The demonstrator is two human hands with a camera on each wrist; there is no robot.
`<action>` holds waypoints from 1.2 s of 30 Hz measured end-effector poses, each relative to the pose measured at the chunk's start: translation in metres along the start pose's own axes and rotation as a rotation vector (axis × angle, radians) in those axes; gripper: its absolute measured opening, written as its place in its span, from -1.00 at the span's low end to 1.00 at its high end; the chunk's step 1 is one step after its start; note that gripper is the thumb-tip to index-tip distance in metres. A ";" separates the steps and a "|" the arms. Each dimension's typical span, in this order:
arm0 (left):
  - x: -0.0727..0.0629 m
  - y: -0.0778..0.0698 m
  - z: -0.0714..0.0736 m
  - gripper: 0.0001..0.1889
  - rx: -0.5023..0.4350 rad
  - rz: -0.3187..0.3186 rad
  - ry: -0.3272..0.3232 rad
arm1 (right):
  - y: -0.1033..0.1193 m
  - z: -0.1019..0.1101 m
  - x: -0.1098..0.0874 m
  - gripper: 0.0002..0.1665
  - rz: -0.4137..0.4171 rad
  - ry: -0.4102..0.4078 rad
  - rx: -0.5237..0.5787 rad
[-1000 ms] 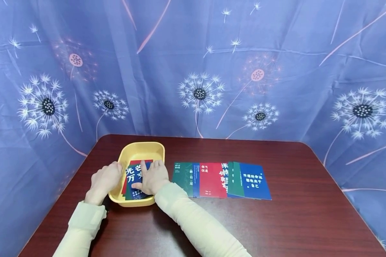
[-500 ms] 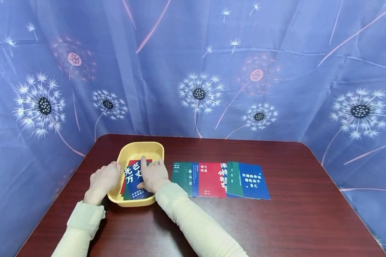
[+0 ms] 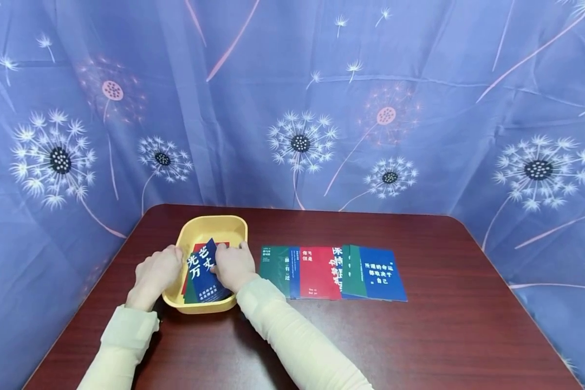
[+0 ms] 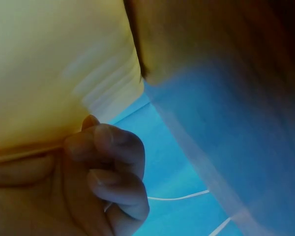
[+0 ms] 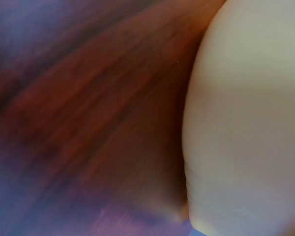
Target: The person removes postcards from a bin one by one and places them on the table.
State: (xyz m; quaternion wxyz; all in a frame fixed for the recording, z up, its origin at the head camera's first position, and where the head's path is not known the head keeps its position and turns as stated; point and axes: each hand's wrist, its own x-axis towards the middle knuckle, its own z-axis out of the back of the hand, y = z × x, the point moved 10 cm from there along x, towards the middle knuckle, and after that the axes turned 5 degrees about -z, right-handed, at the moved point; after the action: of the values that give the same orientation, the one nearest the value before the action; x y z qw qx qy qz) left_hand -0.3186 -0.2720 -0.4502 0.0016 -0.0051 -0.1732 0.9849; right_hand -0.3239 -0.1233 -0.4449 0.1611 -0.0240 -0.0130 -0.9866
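A yellow plastic basin [image 3: 185, 233] stands at the left of the table in the head view. My left hand [image 3: 157, 273] grips its left rim; the left wrist view shows the curled fingers [image 4: 125, 147] at the yellow wall. Inside lies a pile of printed cards, with a blue card [image 3: 208, 279] with white characters on top, turned askew. Red and green cards show from beneath it. My right hand [image 3: 236, 266] reaches over the basin's right side and pinches the blue card's right edge, its fingertips partly hidden. In the right wrist view those fingers are out of sight.
Right of the basin, overlapping cards lie in a row: a green card [image 3: 272, 265], a red card [image 3: 319, 276] and a blue card [image 3: 384, 276] at the right end. The dark wooden table [image 3: 434, 336] is backed by a blue dandelion-patterned curtain [image 3: 244, 124].
The right fingers have drawn in from lying outstretched on the top blue card to its right edge. That card has turned askew. The left hand keeps its hold on the rim.
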 end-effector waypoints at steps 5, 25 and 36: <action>0.000 -0.002 -0.002 -0.49 0.005 -0.006 0.003 | 0.000 0.003 -0.002 -0.66 0.001 -0.049 -0.006; -0.001 0.003 0.002 -0.44 0.008 -0.012 -0.032 | -0.007 0.027 -0.008 -0.74 0.018 -0.193 0.260; 0.002 -0.001 0.001 -0.47 0.014 -0.020 -0.016 | -0.049 0.089 -0.014 -0.77 -0.096 -0.313 0.408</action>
State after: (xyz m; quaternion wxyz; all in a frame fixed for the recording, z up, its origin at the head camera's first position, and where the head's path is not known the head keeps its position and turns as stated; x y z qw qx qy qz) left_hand -0.3206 -0.2715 -0.4487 0.0102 0.0046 -0.1662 0.9860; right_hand -0.3221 -0.0698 -0.3579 0.1116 -0.1426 -0.2375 -0.9544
